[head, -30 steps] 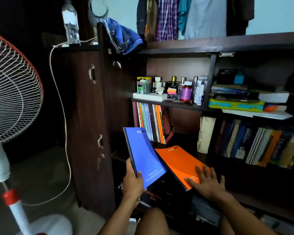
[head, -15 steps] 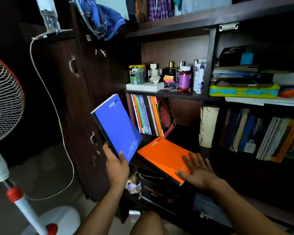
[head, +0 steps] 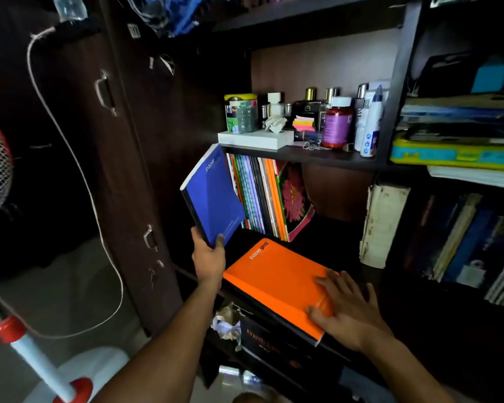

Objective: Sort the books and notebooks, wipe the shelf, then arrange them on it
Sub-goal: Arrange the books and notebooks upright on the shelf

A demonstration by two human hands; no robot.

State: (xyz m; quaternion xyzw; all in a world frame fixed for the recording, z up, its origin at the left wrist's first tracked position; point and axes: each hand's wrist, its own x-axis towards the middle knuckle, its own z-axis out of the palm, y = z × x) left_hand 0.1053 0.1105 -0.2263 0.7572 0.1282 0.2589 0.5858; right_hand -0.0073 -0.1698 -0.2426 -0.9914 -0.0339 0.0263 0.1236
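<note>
The left hand (head: pixel 208 258) grips the blue notebook (head: pixel 213 196) by its lower corner at the left end of the standing row (head: pixel 259 196), so it should slide in upright, while the right hand (head: pixel 346 312) rests flat, fingers straight, on the orange notebook (head: pixel 277 283).

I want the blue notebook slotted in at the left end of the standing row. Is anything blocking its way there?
Nothing visible does. The left hand holds the blue notebook tilted right beside the row of upright notebooks, under the shelf board. The orange notebook lies lower, under the right hand.
</note>
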